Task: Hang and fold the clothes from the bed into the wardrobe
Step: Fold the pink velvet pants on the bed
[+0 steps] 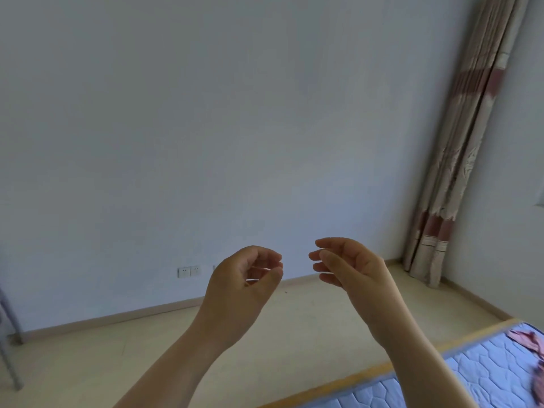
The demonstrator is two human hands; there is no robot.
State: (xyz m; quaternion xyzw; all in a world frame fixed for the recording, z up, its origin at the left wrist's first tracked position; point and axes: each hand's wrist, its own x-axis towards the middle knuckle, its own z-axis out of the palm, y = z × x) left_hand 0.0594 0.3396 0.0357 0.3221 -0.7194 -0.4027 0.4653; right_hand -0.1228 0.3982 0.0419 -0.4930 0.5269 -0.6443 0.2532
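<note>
Bare left hand [241, 279], right hand [354, 270] (forearms [176, 357] bare too)

Pink garment [530, 341] on quilted bed [477, 375]

A home bedroom: a bed [482, 369] with a quilted blue mattress at lower right, a floor-length curtain [459, 148] at upper right, wall sockets [189, 271] low on a plain wall.

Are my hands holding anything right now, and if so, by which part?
Nothing: the left hand and right hand are both empty, fingers loosely curled.
</note>
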